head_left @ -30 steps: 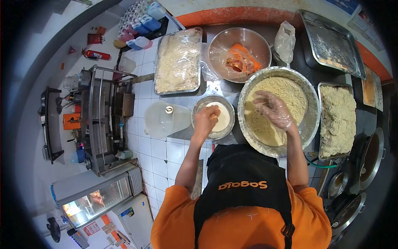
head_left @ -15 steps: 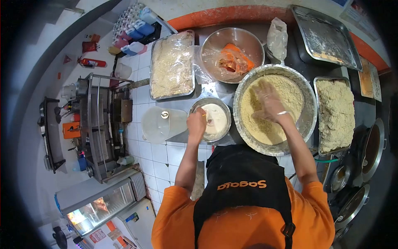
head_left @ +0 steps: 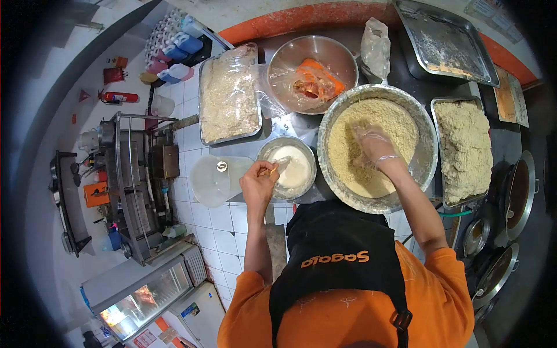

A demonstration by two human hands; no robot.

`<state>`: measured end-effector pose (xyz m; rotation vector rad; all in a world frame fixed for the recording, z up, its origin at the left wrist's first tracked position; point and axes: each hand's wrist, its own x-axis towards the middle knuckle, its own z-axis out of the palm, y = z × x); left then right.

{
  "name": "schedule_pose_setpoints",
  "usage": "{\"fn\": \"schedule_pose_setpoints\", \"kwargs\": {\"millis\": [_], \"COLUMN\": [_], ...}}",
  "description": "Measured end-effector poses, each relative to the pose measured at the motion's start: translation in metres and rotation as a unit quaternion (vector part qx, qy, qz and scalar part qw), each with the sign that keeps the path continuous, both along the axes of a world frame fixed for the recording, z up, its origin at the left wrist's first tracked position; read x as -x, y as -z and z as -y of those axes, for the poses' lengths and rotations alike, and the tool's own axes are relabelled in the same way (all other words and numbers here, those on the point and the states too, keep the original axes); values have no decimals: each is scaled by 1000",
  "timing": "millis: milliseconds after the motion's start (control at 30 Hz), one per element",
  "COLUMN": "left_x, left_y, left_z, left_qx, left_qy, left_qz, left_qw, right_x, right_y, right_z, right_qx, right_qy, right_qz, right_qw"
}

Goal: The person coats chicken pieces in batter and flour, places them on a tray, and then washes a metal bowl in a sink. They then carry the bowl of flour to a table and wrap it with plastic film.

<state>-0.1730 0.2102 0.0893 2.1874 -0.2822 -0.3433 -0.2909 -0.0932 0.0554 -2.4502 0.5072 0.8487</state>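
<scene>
My left hand (head_left: 258, 184) is bare and hovers at the near-left rim of a small steel bowl of pale batter (head_left: 295, 167). Its fingers pinch a small batter-coated piece that points into the bowl. My right hand (head_left: 374, 145) wears a clear plastic glove. It presses down, fingers spread, into the breadcrumbs filling a large steel bowl (head_left: 426, 159); the fingertips are partly buried in the crumbs.
A tray of crumbed pieces (head_left: 464, 148) lies right of the big bowl, and a film-covered tray (head_left: 229, 93) sits at the back left. Behind are a steel bowl with an orange bag (head_left: 310, 75), a plastic bag (head_left: 376, 49) and a dirty tray (head_left: 444, 37). A clear jug (head_left: 217, 180) stands at the counter's left edge.
My left hand has drawn back from the middle of the batter bowl to its near-left rim. My right hand has dropped from above the crumbs and now presses into them.
</scene>
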Motion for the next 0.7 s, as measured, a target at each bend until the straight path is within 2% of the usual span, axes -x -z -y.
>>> {"fn": "schedule_pose_setpoints", "kwargs": {"millis": [67, 167, 233, 300, 367, 400, 467, 500, 533, 567, 600, 633, 700], "left_x": [3, 2, 6, 9, 10, 10, 17, 20, 23, 27, 33, 38, 37], "left_y": [-16, 0, -8, -18, -31, -39, -58, -68, -77, -84, -88, -88, -43], "left_z": [7, 1, 4, 8, 15, 23, 40, 52, 68, 84, 102, 121, 143], "left_qx": [-31, 2, 25, 50, 119, 123, 176, 179, 202, 223, 236, 248, 119], "left_qy": [0, -31, -36, -39, -24, -19, 42, 41, 74, 107, 86, 66, 127], "left_qz": [44, 22, 14, 5, -67, -68, -42, -45, -42, -40, -102, -162, -125], "left_qw": [999, 999, 999, 998, 990, 990, 983, 982, 976, 968, 963, 953, 977], "right_x": [0, -3, 4, 8, 12, 14, 24, 28, 31, 35, 38, 43, 62], "right_y": [-11, -14, 1, 10, 16, 20, 38, 43, 37, 26, 14, 3, -11], "right_z": [-16, -31, -33, -31, -32, -31, -25, -23, -20, -18, -15, -9, 3], "right_qx": [118, 93, 113, 93, 97, 99, 80, 56, 58, 68, 79, 81, 108], "right_qy": [-47, -70, -71, -74, -54, -43, -35, -29, -30, -10, 10, 10, 88], "right_qz": [188, 118, 145, 95, 117, 139, 166, 194, 192, 141, 91, 90, 79], "right_qw": [974, 986, 980, 988, 987, 984, 982, 979, 979, 988, 993, 993, 987]}}
